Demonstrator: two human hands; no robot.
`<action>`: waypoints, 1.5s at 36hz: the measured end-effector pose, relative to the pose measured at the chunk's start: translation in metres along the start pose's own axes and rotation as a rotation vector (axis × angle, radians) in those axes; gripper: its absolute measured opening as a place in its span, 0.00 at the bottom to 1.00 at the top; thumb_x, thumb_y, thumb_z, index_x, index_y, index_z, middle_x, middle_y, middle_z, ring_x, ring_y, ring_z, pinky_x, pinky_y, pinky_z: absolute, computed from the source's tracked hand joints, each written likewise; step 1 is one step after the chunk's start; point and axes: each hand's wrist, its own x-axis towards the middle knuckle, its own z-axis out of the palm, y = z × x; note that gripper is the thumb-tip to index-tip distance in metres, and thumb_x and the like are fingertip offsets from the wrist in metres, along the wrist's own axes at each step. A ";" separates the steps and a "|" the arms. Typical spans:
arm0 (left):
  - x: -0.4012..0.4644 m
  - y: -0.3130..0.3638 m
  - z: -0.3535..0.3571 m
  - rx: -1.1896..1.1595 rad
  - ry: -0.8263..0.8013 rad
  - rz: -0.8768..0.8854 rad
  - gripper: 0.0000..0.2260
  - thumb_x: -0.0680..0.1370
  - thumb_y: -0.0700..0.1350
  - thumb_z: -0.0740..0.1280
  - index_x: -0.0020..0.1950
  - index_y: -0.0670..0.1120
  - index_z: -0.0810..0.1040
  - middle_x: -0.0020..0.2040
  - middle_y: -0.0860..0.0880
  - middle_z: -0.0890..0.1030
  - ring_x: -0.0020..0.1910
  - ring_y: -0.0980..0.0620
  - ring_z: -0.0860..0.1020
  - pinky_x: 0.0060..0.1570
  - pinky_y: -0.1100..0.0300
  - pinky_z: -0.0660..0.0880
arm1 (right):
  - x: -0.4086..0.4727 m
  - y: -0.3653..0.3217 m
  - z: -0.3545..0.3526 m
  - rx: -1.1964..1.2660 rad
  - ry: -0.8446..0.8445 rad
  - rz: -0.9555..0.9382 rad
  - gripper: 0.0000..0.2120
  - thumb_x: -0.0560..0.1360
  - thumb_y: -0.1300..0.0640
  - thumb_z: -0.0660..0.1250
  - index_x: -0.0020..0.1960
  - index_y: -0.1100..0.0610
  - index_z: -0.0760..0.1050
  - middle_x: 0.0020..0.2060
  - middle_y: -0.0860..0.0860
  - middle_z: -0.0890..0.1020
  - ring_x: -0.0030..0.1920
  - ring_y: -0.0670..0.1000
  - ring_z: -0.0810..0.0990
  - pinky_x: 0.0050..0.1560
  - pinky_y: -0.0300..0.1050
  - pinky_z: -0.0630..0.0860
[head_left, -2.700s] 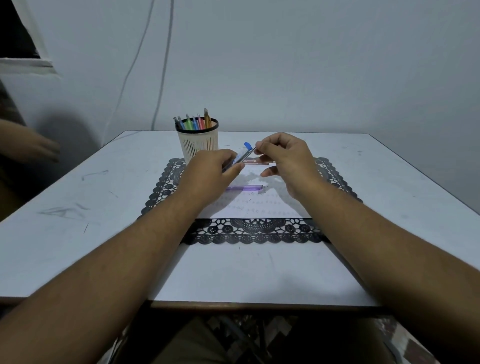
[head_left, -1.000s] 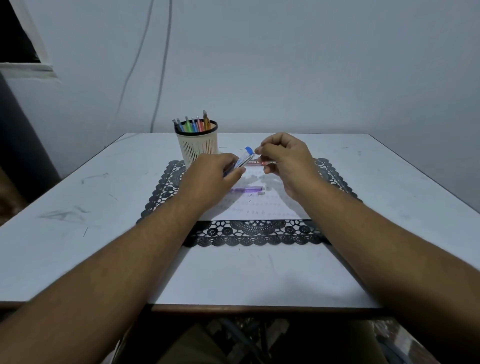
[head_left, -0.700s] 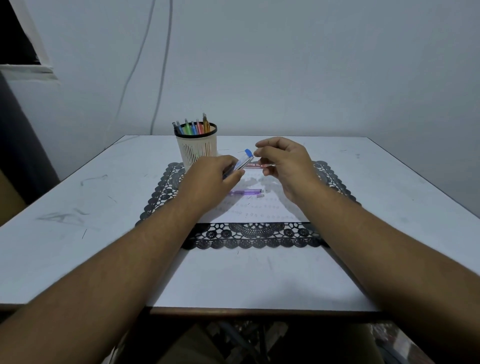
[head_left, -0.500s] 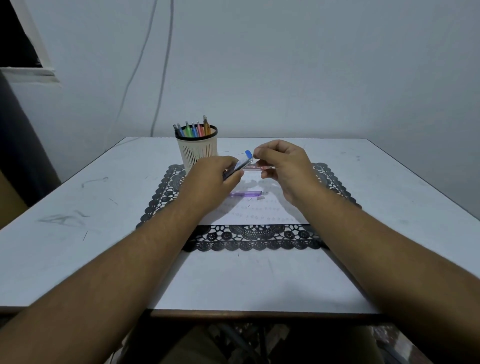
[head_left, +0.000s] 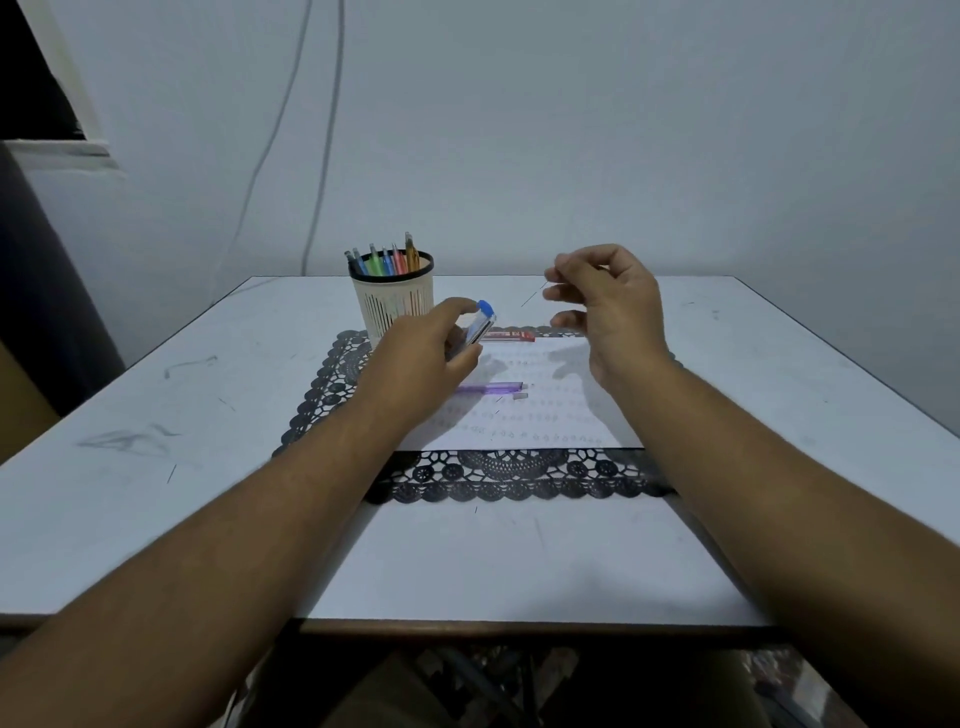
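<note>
Pencil lead (head_left: 532, 296), a hair-thin dark stick, was pinched between the thumb and forefinger of the right hand (head_left: 608, 306). It slanted down and left from the fingertips, in the air above the far half of the table (head_left: 156, 415). The other fingers of that hand were loosely curled.

Just left of it and lower, the left hand (head_left: 421, 353) gripped a clear lead case (head_left: 480, 325) with a blue cap. The case tilted with its capped end up toward the lead, probably so that single leads could be drawn out cleanly.

Half a second earlier the two hands were almost touching at the mouth of the case. Now the right hand had lifted up and to the right, and the lead hung free of the case.

Below the hands, a purple mechanical pencil (head_left: 488, 388) lay flat on a sheet of paper (head_left: 545, 415), with a small loose cap (head_left: 521, 396) beside its right end. It seemed to be opened for refilling. A red lead box (head_left: 511, 336) lay along the paper's far edge.

The paper rested on a black lace mat (head_left: 332, 395) in the middle of the table. A slotted cream pen cup (head_left: 393, 306) holding coloured pencils stood at the mat's far left corner.
</note>
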 end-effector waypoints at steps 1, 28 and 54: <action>0.001 -0.001 0.001 -0.016 0.014 -0.006 0.21 0.80 0.47 0.72 0.73 0.52 0.75 0.44 0.56 0.82 0.42 0.58 0.80 0.44 0.59 0.78 | 0.002 -0.002 -0.003 0.012 0.017 0.004 0.04 0.79 0.61 0.74 0.47 0.56 0.79 0.42 0.54 0.87 0.40 0.52 0.85 0.31 0.43 0.79; 0.080 0.003 0.048 0.609 -0.253 0.097 0.18 0.83 0.37 0.61 0.71 0.51 0.75 0.56 0.47 0.82 0.53 0.45 0.78 0.42 0.51 0.78 | 0.022 0.017 -0.029 0.128 0.099 0.206 0.02 0.80 0.66 0.71 0.52 0.64 0.80 0.41 0.57 0.82 0.37 0.56 0.84 0.42 0.47 0.85; 0.015 -0.009 0.001 0.193 -0.446 0.070 0.02 0.80 0.46 0.71 0.52 0.52 0.83 0.45 0.60 0.79 0.44 0.63 0.76 0.39 0.65 0.68 | 0.015 0.032 -0.016 -0.101 -0.027 0.138 0.01 0.79 0.63 0.73 0.49 0.59 0.81 0.41 0.54 0.85 0.37 0.56 0.87 0.35 0.46 0.83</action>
